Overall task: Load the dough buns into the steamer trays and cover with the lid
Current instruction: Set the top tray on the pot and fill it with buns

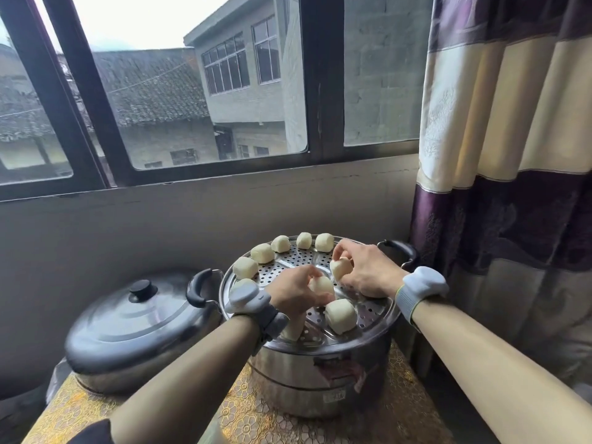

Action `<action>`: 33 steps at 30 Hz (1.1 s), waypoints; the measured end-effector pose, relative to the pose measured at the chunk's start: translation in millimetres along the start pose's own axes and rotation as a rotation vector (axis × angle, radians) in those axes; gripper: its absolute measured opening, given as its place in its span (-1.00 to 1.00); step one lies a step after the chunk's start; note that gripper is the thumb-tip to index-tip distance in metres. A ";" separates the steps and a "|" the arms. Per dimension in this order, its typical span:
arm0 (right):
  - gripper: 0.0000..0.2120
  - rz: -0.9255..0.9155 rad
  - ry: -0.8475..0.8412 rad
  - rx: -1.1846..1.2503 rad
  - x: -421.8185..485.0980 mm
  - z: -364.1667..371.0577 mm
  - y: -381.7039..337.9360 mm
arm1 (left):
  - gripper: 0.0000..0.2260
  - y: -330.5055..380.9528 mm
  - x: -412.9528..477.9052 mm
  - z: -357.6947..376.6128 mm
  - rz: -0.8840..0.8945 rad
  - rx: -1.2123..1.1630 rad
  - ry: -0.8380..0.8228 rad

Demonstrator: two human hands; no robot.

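My left hand (296,294) pinches a dough bun (321,286) between thumb and curled fingers near the middle of the steamer tray (373,315). My right hand (365,270) grips a second bun (340,268) with its fingertips, just beyond the first and toward the tray's right side, the heel of the hand resting low over the perforated metal. Both wrists wear grey bands. A loose bun (341,315) sits near the tray's front edge, just below my left fingers, and another (293,330) shows partly under my left wrist. Further buns curve along the tray's left and far rim: one (245,267) at the left, one (262,253) beyond it, then three (303,240) across the back. The tray tops a steel pot (320,379) with black handles, standing on a table (256,418) covered in gold-patterned cloth. The lid (134,318), with a black knob, rests on another pot at the table's left edge. A window (192,91) and a purple-and-cream curtain (512,155) stand behind.
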State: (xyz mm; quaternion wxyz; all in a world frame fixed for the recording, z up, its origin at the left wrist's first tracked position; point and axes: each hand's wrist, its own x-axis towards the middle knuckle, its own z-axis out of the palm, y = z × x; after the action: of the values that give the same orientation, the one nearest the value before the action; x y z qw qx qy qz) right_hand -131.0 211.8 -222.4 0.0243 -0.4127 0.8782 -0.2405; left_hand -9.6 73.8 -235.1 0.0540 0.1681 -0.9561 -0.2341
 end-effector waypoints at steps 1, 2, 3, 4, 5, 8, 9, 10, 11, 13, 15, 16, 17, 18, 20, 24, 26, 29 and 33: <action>-0.68 -0.009 0.059 0.020 -0.9 0.8 -0.1 | -0.52 -1.6 0.2 1.3 -0.008 0.000 0.016; -0.68 -0.013 0.099 0.027 -1.1 2.2 -0.4 | -0.53 -2.7 -0.3 2.7 -0.014 0.000 0.032; -0.66 -0.007 0.106 0.023 -1.5 4.5 -0.6 | -0.53 -3.3 -1.2 4.2 -0.016 -0.003 0.047; -0.65 0.003 0.085 0.015 -0.7 6.9 0.0 | -0.53 -3.8 -0.5 5.3 -0.014 -0.003 0.059; -0.62 0.019 0.038 -0.003 -1.3 9.3 0.5 | -0.52 -4.0 -1.2 6.1 -0.013 -0.006 0.064; -0.62 0.049 -0.022 -0.034 -0.6 10.3 3.8 | -0.48 -4.2 -2.4 5.2 -0.014 0.009 0.053; -0.65 0.065 -0.013 -0.047 -0.6 8.2 5.5 | -0.47 -3.5 -1.8 5.4 -0.012 0.020 0.049; -0.66 0.078 -0.006 -0.066 -0.5 6.3 5.7 | -0.48 -4.2 -1.5 5.9 -0.015 0.026 0.050; -0.67 0.093 -0.005 -0.078 -1.3 5.2 6.1 | -0.48 -3.7 -1.7 6.8 -0.020 0.028 0.050; -0.68 0.095 0.005 -0.067 -2.2 5.8 5.5 | -0.49 -1.8 -2.0 7.3 -0.024 0.040 0.060; -0.65 0.081 0.026 -0.027 -3.6 8.7 8.0 | -0.50 0.4 -2.0 8.6 -0.018 0.058 0.073; -0.63 0.069 0.043 -0.012 -3.8 10.1 9.2 | -0.50 0.5 -2.3 8.6 -0.018 0.061 0.078; -0.63 0.057 0.063 -0.010 -4.0 10.3 11.1 | -0.51 1.3 -2.3 8.8 -0.019 0.058 0.078; -0.63 0.039 0.087 -0.018 -4.2 9.8 12.1 | -0.51 1.4 -2.2 9.0 -0.023 0.052 0.078; -0.62 -0.005 0.110 -0.058 -2.6 10.2 11.3 | -0.51 0.9 -2.0 9.2 -0.030 0.053 0.073; -0.49 -0.034 0.012 -0.091 3.5 19.1 8.8 | -0.49 4.6 -3.1 11.1 -0.032 0.100 0.082; -0.35 -0.012 -0.018 -0.092 4.6 20.9 7.3 | -0.49 5.6 -3.9 11.6 -0.036 0.102 0.077; -0.28 0.006 -0.011 -0.095 5.1 18.6 6.8 | -0.47 4.3 -1.7 8.1 -0.042 0.072 0.026; -0.33 0.015 0.021 -0.074 1.8 18.9 10.3 | -0.48 0.5 1.6 0.7 -0.029 0.072 -0.049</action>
State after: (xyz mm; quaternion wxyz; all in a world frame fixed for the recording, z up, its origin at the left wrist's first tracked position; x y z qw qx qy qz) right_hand -135.0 208.5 -243.3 0.0017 -0.4043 0.8897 -0.2120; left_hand -11.4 73.9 -235.5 0.0211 0.1779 -0.9624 -0.2044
